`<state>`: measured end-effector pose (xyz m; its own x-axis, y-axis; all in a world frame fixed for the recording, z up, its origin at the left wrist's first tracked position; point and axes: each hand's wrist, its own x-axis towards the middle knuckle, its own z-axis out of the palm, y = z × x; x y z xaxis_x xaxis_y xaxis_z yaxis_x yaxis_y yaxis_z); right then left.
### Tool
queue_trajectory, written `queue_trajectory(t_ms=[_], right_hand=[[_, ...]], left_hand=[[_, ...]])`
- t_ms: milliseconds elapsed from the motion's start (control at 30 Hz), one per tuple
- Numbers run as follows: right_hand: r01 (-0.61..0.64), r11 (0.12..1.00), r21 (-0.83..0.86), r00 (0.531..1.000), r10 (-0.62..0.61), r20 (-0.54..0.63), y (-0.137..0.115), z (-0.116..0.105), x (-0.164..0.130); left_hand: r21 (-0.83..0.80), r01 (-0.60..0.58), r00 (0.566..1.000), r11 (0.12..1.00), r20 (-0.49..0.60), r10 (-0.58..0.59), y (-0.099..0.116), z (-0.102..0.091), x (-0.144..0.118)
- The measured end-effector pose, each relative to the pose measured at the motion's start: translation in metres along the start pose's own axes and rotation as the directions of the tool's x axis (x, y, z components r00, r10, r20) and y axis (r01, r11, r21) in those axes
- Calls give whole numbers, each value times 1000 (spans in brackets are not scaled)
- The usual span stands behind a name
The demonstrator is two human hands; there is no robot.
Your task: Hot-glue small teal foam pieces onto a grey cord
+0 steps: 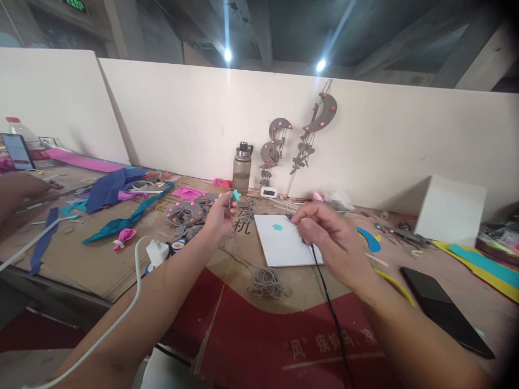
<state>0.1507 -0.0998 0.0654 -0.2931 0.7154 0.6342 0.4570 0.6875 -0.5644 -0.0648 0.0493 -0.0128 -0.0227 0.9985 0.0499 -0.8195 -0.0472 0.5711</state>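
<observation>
Teal cutout [236, 194] sits pinched in left hand [221, 214] fingers; right hand [328, 236] fingers grip a black-corded tool [307, 244]

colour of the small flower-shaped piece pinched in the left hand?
Teal small flower-shaped felt piece, held by left hand; head view.

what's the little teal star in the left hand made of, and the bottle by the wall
The small teal star-shaped piece pinched in the left hand looks like matte felt or craft foam: flat colour, no shine, soft cut edges. The smoky translucent water bottle seems to be hard plastic with a glossy dark cap; you can see through its wall.
</observation>
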Motion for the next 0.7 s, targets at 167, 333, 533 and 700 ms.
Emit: queue_trajectory(t_ms=[167, 333, 533, 700], right_hand=[[-87, 981, -175, 996, 85, -16, 17, -1, 13], [-279, 723, -633, 937, 349, -14, 89, 7, 26], [-468, 405, -785, 721, 689, -75, 170, 16, 15], [-585, 465, -664, 694, 712, -113, 192, 19, 9]], left_hand=[[88, -61, 998, 994, -8, 62, -3, -3, 2], [236, -83, 997, 968, 26, 79, -10, -6, -1], [406, -147, 988, 902, 108, 112, -16, -2, -8], [504, -179, 983, 845, 124, 134, -20, 1, -12]])
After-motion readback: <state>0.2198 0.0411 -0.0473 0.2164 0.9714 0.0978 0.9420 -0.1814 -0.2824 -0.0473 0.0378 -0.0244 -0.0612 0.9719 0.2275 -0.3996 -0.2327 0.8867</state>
